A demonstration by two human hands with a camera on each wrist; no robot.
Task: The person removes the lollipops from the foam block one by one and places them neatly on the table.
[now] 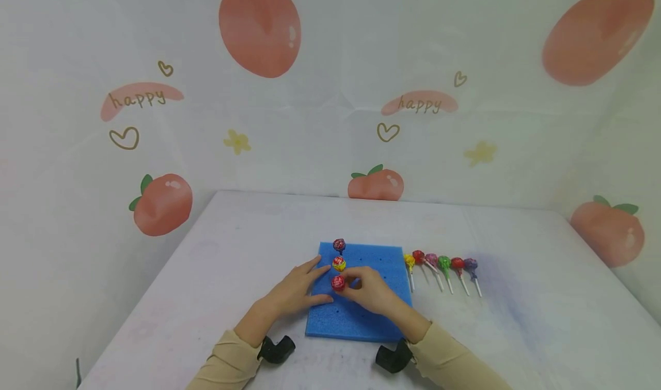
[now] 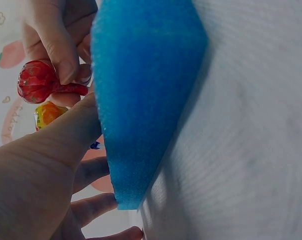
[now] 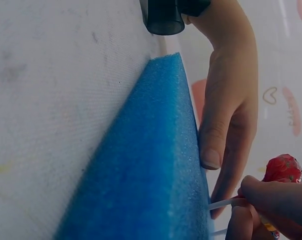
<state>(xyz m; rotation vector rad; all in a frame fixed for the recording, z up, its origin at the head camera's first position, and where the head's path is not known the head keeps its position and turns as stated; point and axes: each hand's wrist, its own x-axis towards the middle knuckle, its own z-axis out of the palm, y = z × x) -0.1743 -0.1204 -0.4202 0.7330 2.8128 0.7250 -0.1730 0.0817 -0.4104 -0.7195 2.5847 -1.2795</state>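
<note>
A blue foam block (image 1: 356,321) with small holes lies on the table. Along its left side stand a dark-wrapped lollipop (image 1: 339,245) at the back and a yellow-and-red lollipop (image 1: 338,264) before it. My right hand (image 1: 369,291) pinches a red lollipop (image 2: 37,81) just under its candy. In the right wrist view its white stick (image 3: 222,203) meets the foam's top; how deep it goes cannot be told. My left hand (image 1: 294,289) rests on the block's left edge with fingers spread, the thumb near the red lollipop.
Right of the block lies a row of several wrapped lollipops, among them a yellow one (image 1: 409,260), a green one (image 1: 444,262) and a purple one (image 1: 471,265). A black wrist device (image 1: 277,350) sits by the left wrist, another (image 1: 393,357) by the right. A printed cloth backdrop rises behind the table.
</note>
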